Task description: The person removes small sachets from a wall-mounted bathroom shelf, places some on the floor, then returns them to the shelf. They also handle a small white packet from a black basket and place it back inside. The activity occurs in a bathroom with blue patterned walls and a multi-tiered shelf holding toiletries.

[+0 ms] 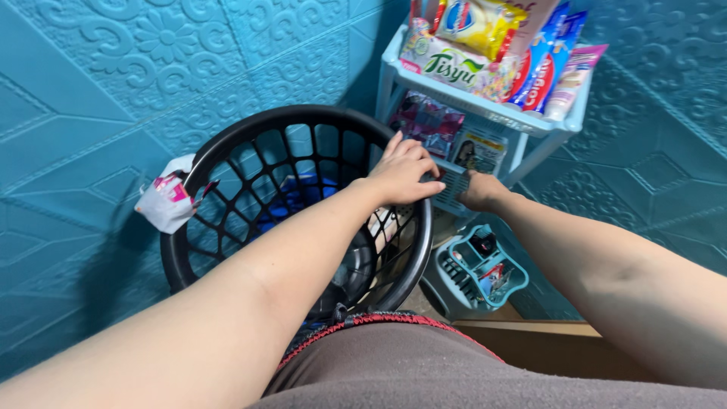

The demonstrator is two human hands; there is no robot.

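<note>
Head view: we see left hand (401,173) at centre, fingers spread flat on edge of middle shelf (454,185) of light blue rack (485,113). Right hand (478,191) just at 3 o'clock of left, fingers tucked under same shelf; we cannot tell its grip. Black laundry basket (227,163) at 9 o'clock of hands, left forearm crossing its rim. Cloth scrap (166,201) hangs on basket's far left rim. Packets (485,38) at 12 o'clock on top shelf. Small blue tray (485,265) at 6 o'clock.

The black laundry basket (227,163) and light-blue shelf rack (530,121) crowd the corner, leaving only the basket's open mouth free
</note>
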